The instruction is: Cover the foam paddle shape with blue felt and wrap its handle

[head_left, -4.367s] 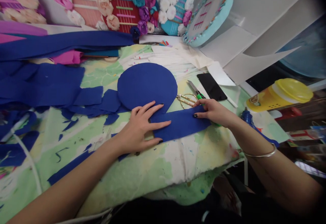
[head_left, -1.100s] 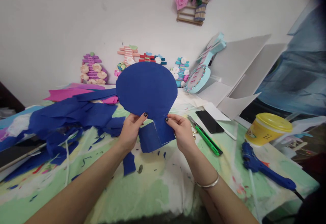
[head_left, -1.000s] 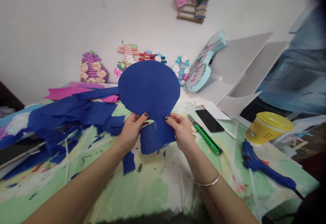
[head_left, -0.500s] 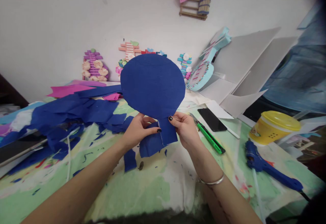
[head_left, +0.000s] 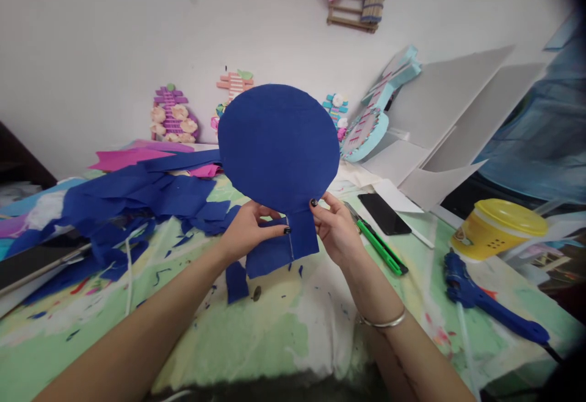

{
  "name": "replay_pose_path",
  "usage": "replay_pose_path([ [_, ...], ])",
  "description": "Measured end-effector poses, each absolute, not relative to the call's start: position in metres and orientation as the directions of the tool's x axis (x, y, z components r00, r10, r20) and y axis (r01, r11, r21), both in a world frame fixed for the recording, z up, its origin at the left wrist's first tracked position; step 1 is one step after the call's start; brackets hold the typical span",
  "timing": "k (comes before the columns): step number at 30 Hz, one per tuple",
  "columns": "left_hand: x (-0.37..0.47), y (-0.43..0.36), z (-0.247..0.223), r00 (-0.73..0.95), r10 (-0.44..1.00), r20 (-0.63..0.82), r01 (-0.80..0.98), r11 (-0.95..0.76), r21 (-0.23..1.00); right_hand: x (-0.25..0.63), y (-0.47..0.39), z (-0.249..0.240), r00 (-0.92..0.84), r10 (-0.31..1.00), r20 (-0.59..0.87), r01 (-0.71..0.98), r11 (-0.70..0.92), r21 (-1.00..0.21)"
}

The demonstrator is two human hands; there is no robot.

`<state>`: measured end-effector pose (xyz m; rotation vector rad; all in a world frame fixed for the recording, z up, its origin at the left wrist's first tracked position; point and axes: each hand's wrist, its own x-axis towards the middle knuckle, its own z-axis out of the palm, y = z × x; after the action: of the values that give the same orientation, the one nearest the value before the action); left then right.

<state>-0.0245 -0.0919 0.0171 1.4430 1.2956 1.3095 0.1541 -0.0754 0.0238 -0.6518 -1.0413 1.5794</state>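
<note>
Between my hands stands a round blue paper-covered cutout (head_left: 279,146) with a short rectangular stem below the disc, held upright above the table. My left hand (head_left: 254,229) is closed at the stem's left edge, thumb across the front. My right hand (head_left: 333,225) pinches the lower right rim of the disc where it meets the stem, thumb in front. A blue paper flap (head_left: 265,254) spreads out behind and left of the stem. A small blue paper strip (head_left: 237,282) lies below on the table. The fingers behind the cutout are partly hidden.
Blue paper scraps (head_left: 141,197) pile at the left. To the right lie a green box cutter (head_left: 378,244), a black phone (head_left: 384,213), a blue glue gun (head_left: 489,307) and a yellow tub (head_left: 503,228). A light-blue guitar-shaped craft (head_left: 375,115) leans at the back.
The blue cutout has risen slightly and its disc faces me a little more squarely. Both hands keep their hold. The whole view has shifted slightly.
</note>
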Motion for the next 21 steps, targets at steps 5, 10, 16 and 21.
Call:
replay_pose_path([
  [5,-0.0275,-0.0886,0.0191,-0.060,0.977,0.203,0.262,-0.181,0.948,0.1536,-0.0723,0.0206,-0.197,0.974,0.110,-0.498,-0.003,-0.867],
  [10,-0.0325,-0.0867,0.0191,0.190,0.979,0.080,0.186,-0.116,0.976,0.1533,-0.0714,0.0184,-0.144,0.979,0.142,-0.444,0.065,-0.894],
  [16,-0.0338,-0.0900,0.0202,0.184,0.983,-0.013,0.175,-0.019,0.984,0.1531,-0.0707,0.0181,-0.117,0.981,0.158,-0.415,0.096,-0.905],
  [21,-0.0344,-0.0896,0.0188,0.188,0.982,0.013,0.153,-0.043,0.987,0.1534,-0.0694,0.0169,-0.112,0.978,0.176,-0.388,0.120,-0.914],
])
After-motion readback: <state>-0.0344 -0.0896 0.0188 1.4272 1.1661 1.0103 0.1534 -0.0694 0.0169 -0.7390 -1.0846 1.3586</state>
